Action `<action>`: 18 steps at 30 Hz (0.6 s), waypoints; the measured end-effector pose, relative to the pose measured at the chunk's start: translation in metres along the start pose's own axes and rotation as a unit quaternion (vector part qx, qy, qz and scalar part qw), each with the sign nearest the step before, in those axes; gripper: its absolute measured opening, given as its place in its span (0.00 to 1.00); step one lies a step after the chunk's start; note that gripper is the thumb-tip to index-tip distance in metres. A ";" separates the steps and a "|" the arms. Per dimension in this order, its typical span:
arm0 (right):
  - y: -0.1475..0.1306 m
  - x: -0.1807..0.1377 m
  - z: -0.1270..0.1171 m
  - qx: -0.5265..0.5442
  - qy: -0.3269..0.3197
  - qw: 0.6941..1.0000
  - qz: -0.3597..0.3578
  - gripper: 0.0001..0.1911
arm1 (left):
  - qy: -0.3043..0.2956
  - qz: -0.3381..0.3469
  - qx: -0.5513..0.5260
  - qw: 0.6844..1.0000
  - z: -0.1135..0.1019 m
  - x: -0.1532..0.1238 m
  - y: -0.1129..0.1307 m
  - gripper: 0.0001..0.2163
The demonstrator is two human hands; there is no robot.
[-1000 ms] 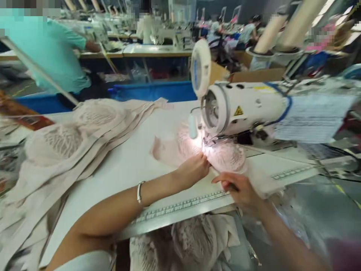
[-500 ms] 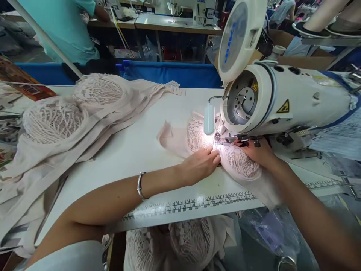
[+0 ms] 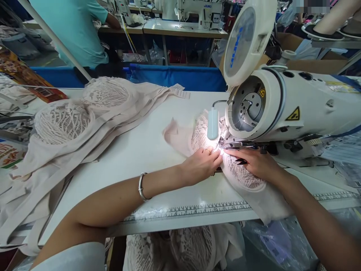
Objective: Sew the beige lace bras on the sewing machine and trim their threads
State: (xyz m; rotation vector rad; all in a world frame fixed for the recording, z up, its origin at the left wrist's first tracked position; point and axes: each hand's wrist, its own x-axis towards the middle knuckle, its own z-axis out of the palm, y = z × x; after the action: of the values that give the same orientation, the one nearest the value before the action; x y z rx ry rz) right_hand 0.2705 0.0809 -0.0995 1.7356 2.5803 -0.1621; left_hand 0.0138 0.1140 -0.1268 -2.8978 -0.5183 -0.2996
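- Sewing in hand: we have one pale pink lace bra [image 3: 242, 177] lying under the head of the white sewing machine [image 3: 296, 109], on the white table [image 3: 149, 150], lit by the small lamp [image 3: 213, 124] at the needle.
- Left hand [image 3: 201, 163]: flat on the fabric just left of the needle, fingers curled lightly and pressing the lace down; it pins cloth rather than gripping anything. A ring shows on one finger, a bracelet [image 3: 141, 187] on the wrist.
- Right hand [image 3: 255, 163]: laid palm down on the right cup, fingers stretched toward the presser foot, touching the lace. A thin dark tool appears to lie under the fingers; we cannot tell what it is.
- Position of work: the seam area sits directly at the needle, between our two hands; part of the garment hangs over the front table edge past the printed ruler [image 3: 191, 210].
- Progress, as a judgement: this piece looks to be mid-seam or just positioned; we cannot tell whether the needle is running.
- A stack of similar lace bras [image 3: 73, 120] lies well apart on the left of the table; more lace pieces [image 3: 183, 248] hang below the edge. Which lot is finished we cannot tell.
- A person in a teal shirt [image 3: 76, 30] stands beyond the table.
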 end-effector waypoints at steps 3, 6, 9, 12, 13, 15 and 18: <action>-0.001 -0.001 0.001 -0.001 -0.012 1.000 0.004 0.37 | -0.004 -0.022 -0.005 1.000 0.000 0.000 -0.003 0.17; -0.002 -0.002 0.005 0.002 0.001 1.000 -0.001 0.36 | -0.017 -0.028 -0.011 0.999 -0.001 -0.001 -0.006 0.17; -0.004 -0.002 0.007 0.007 0.021 1.000 -0.005 0.35 | -0.014 -0.030 -0.034 0.999 -0.002 -0.001 -0.011 0.15; -0.009 -0.001 0.004 0.002 0.012 1.000 0.004 0.35 | -0.015 -0.030 -0.068 0.997 -0.003 0.000 -0.018 0.14; -0.010 -0.001 0.002 0.002 0.007 1.000 0.005 0.35 | -0.020 -0.030 -0.078 0.996 -0.003 0.000 -0.020 0.15; -0.014 -0.001 -0.001 0.007 0.005 1.000 0.004 0.36 | -0.028 -0.033 -0.094 0.995 -0.003 0.000 -0.026 0.19; -0.018 -0.001 -0.003 0.009 0.012 1.000 0.007 0.35 | -0.021 -0.034 -0.114 0.993 -0.002 0.000 -0.034 0.22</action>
State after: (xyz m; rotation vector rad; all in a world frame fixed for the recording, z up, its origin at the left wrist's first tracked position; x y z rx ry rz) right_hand 0.2541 0.0733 -0.0951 1.7722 2.5900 -0.1657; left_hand 0.0013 0.1449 -0.1202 -3.1178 -0.6299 -0.3296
